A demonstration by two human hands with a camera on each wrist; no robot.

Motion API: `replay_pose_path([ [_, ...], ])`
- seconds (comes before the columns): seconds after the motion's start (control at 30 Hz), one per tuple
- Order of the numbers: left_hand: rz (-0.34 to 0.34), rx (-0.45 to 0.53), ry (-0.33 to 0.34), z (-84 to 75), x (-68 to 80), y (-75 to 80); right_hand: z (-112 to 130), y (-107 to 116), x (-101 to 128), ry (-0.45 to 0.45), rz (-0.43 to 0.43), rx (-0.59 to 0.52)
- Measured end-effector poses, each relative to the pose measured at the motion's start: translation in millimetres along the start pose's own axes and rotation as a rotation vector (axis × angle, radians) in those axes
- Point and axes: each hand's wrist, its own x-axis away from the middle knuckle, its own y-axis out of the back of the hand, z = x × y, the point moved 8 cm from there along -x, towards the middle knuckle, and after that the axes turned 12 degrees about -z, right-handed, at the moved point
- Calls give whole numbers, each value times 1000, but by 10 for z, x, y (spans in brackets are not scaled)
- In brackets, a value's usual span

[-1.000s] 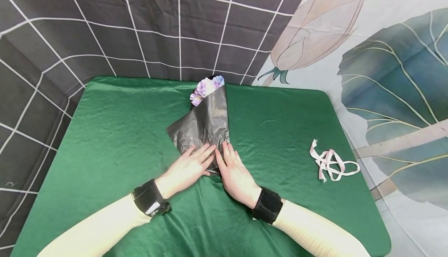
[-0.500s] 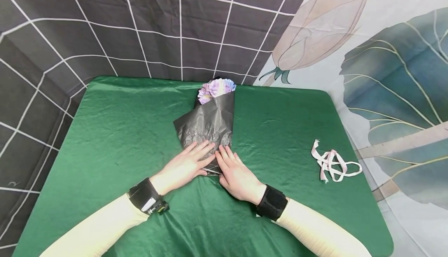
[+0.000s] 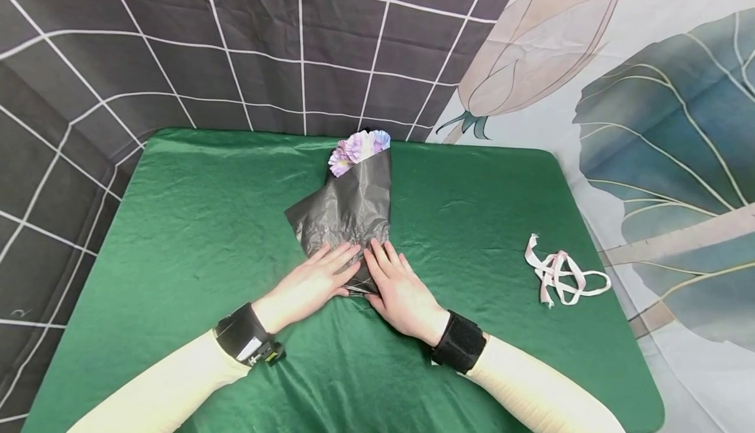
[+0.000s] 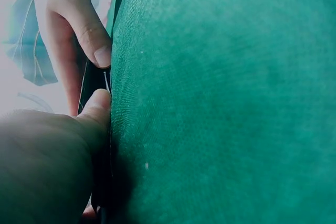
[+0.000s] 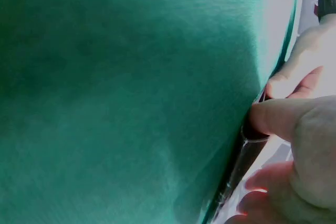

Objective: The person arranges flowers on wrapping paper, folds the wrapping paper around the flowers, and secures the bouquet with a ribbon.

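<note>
Two hands, the left hand (image 3: 303,290) and right hand (image 3: 406,299), press straight-fingered on black wrapping (image 3: 361,204), its flowers (image 3: 357,149) near the far edge of the worktop (image 3: 194,223); lifting either could let the left flap (image 3: 303,213) unfold.

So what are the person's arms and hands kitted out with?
Pale cream long sleeves on both arms: left sleeve, right sleeve. Left hand and right hand have no gloves. Black band on each wrist: left band, with a small dark device bearing a yellow-green mark, and right band. No cables visible.
</note>
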Motion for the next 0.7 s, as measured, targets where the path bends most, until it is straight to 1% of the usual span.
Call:
replay_pose_path([
  [0.2, -10, -49, -28, -5, 20, 29, -11, -42, 48, 16, 35, 68],
  [0.33, -14, -63, -53, 2, 27, 39, -23, -53, 44, 30, 39, 109],
  [0.57, -33, 0, -54, -2, 64, 48, 32, -8, 28, 89, 33, 155],
  [0.7, -33, 19, -90, -53, 90, 60, 91, 42, 70, 121, 42, 174],
])
